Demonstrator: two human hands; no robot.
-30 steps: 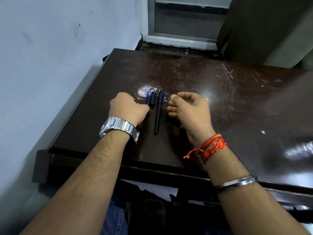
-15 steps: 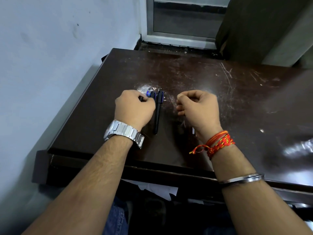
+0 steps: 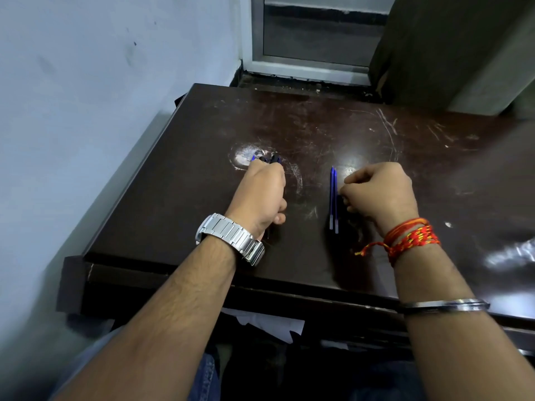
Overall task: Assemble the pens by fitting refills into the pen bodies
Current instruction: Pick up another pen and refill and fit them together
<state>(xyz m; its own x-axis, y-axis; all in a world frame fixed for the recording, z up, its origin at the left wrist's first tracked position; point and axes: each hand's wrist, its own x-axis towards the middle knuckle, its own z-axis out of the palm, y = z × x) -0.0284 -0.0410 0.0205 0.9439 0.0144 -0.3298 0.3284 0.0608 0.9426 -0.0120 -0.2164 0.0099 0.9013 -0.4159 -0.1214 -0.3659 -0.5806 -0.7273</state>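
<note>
My left hand point(image 3: 262, 195) is closed around a bundle of dark pen bodies point(image 3: 270, 159); only their blue-and-black top ends stick out past my fingers. Two thin blue refills point(image 3: 333, 198) lie side by side on the dark wooden table point(image 3: 179, 198), pointing away from me, between my hands. My right hand point(image 3: 379, 192) rests in a loose fist just right of the refills, its fingertips close to them; whether it touches them I cannot tell. Nothing shows inside that fist.
A pale wall point(image 3: 72, 125) runs close along the table's left edge. A window frame point(image 3: 312, 65) and a dark curtain point(image 3: 451, 53) stand behind the far edge. White paper point(image 3: 269, 324) shows under the table's front edge.
The black pen that lay between my hands is gone from the table into my left hand's bundle. My right hand has moved right, and two blue refills now lie exposed beside it.
</note>
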